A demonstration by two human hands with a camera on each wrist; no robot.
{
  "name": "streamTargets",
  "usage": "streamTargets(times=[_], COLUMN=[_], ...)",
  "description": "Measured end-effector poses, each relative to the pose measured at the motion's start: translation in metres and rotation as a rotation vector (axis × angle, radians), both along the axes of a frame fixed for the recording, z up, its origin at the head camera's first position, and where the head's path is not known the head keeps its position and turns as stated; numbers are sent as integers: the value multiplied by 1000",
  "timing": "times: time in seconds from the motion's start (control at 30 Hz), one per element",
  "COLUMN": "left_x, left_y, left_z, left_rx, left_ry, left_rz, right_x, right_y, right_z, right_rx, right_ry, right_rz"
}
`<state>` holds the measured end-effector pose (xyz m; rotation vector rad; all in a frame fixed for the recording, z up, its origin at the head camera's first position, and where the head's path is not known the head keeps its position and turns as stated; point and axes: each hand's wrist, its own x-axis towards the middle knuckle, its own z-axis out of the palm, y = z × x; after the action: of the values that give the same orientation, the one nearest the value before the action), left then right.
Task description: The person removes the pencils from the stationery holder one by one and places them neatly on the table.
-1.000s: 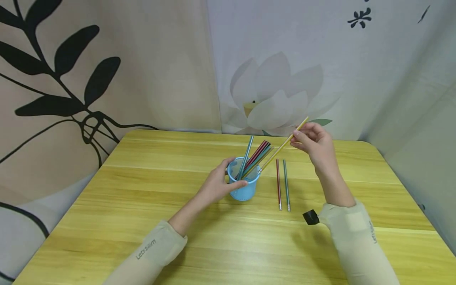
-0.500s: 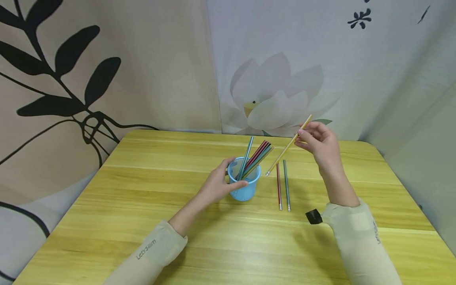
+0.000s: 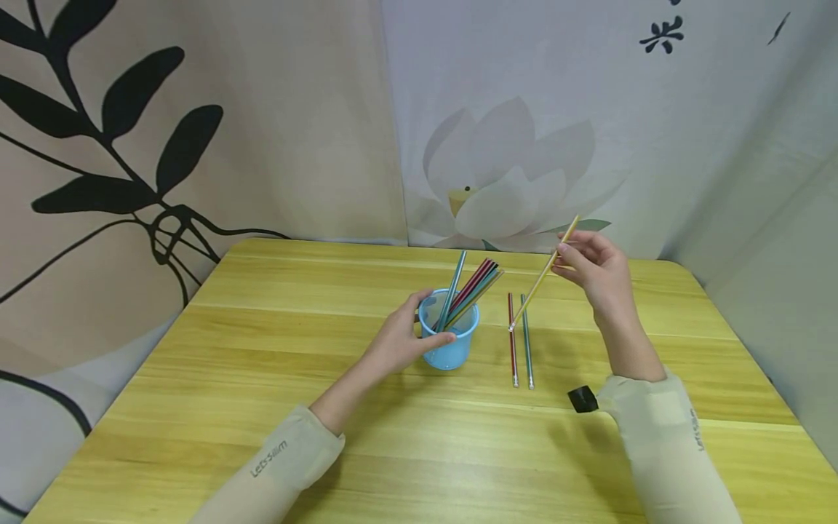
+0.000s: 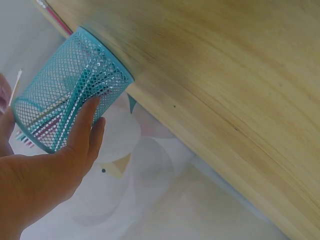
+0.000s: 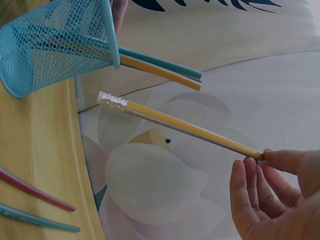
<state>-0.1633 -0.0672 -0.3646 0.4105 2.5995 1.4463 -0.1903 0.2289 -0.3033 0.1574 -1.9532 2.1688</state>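
One yellow pencil (image 5: 192, 130) ends in a silver-banded, pale eraser (image 5: 103, 97).

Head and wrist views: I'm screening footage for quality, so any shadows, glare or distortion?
Head view: soft shadow beside the right sleeve, pale sheen on the table; left wrist view: left hand looks dim; right wrist view: the red pencil and teal pencil on the table look bowed, likely lens distortion.

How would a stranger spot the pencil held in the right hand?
From the wooden table, find the blue mesh cup. To its right in the head view, the right hand pinches the yellow pencil. Unlike the cup's pencils or the red pencil and teal pencil lying flat, it's held aloft.
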Motion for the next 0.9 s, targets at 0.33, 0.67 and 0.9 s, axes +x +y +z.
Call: streamTargets(times=[0.33,0.67,0.9], left_x=[0,0,0], left_y=[0,-1,-2], left_z=[0,0,1], left_rx=[13,3,-6], left_ry=[-5,1,4], left_rz=[-4,-8,-9], right_x=[-5,-6,-7], right_y=[9,14,18], right_z=[-9,-19,-25], right_rx=[3,75,94], right_ry=[-48,-118,-167], right_rz=[-21,-51,-49])
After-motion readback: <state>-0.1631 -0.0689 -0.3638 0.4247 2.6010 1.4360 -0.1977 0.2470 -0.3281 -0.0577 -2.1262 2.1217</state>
